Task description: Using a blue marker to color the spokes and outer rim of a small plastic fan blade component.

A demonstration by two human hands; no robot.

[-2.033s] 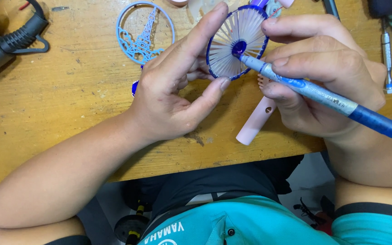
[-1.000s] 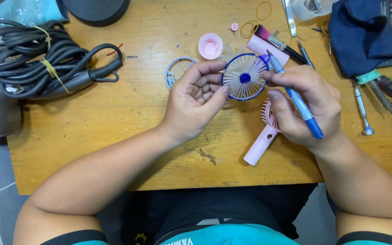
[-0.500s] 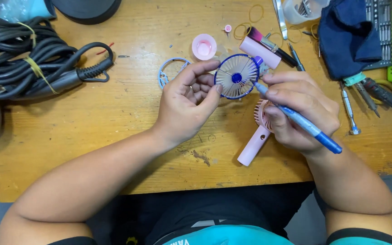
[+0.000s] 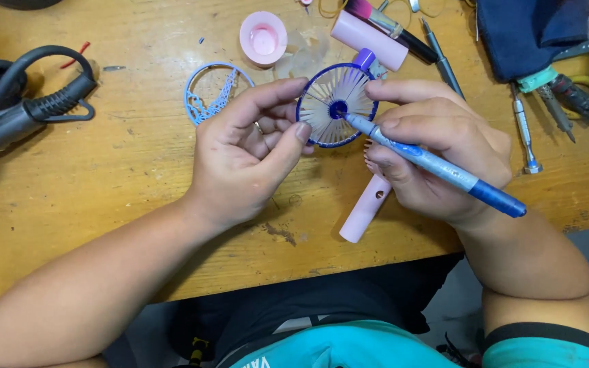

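Observation:
My left hand [image 4: 250, 150] pinches the rim of a small round blue fan grille [image 4: 335, 103] with white spokes, held upright above the wooden table [image 4: 103, 184]. My right hand [image 4: 438, 146] grips a blue pen-shaped tool [image 4: 438, 165], its tip pressed at the dark blue hub in the grille's centre. A pink fan handle [image 4: 365, 211] lies under my right hand, partly hidden by the fingers. A second light blue grille ring [image 4: 209, 92] lies flat on the table just left of my left hand.
A pink round cap [image 4: 263, 37] and a pink tube [image 4: 368, 39] lie at the far side. A black cable and plug [image 4: 28, 102] sit at the left. A small screwdriver [image 4: 523, 133], other tools and a dark blue cloth [image 4: 526, 31] lie at the right.
The view has moved closer to the hands. The grille, the pen-shaped tool and both hands keep the same hold, with the tip still at the hub.

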